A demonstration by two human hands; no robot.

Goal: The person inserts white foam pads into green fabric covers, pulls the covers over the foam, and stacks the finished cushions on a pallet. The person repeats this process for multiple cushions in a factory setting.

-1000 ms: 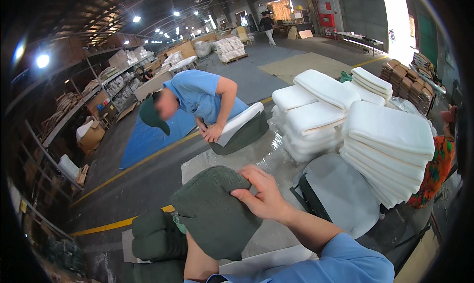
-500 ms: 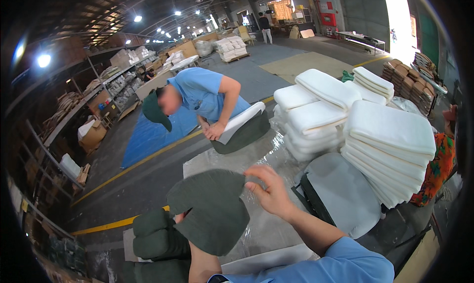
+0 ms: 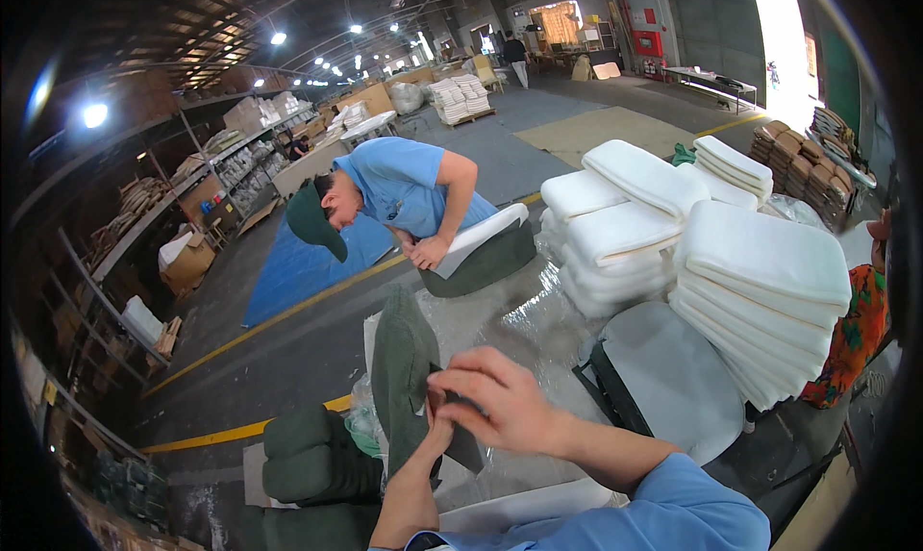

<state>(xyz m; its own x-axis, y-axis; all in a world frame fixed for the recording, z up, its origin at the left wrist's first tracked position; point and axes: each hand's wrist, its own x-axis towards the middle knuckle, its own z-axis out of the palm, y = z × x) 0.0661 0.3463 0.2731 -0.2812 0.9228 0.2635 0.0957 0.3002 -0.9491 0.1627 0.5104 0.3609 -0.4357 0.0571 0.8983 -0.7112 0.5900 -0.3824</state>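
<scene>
Since the left hand [image 3: 439,436] seemingly props the cover [image 3: 400,363], the right hand [image 3: 505,399] reaches it.
Its fingers curl; both grips unclear.

The head view looks from above the near side of the desk [image 3: 514,335], facing down and forward across it, close to the right hand [image 3: 508,402]; its wide fisheye reaches past the desk to shelves [image 3: 149,221] left of it.

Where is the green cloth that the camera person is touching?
In the head view, the green cloth is below and left of centre, between the dark green bundles on its left and the camera wearer's right hand on its right.
</scene>
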